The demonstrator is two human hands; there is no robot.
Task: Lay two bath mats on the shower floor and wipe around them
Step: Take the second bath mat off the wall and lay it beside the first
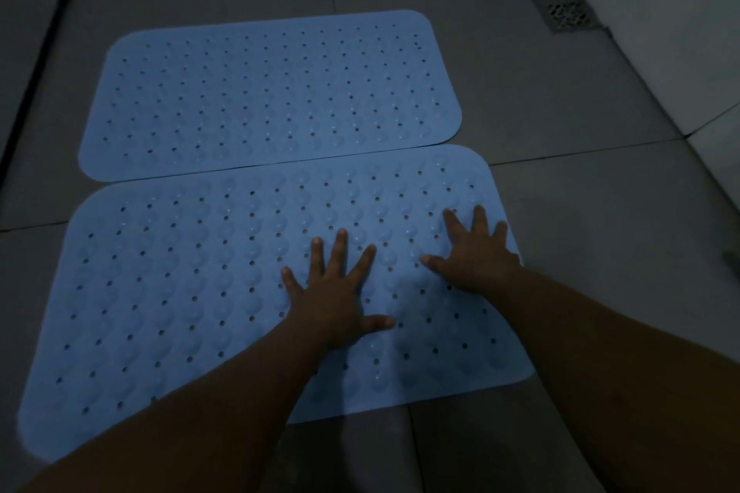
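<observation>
Two light blue bath mats with rows of small holes and bumps lie flat on the grey tiled shower floor. The far mat (272, 92) sits behind the near mat (180, 284), and their long edges meet or slightly overlap. My left hand (336, 292) presses flat on the near mat's right half, fingers spread. My right hand (476, 252) presses flat near that mat's right edge, fingers spread too. Neither hand holds anything.
A square metal floor drain (566, 14) sits in the far right corner. White tiled walls (660, 24) rise at the back and right. A dark groove (28, 108) runs along the floor on the left. The light is dim.
</observation>
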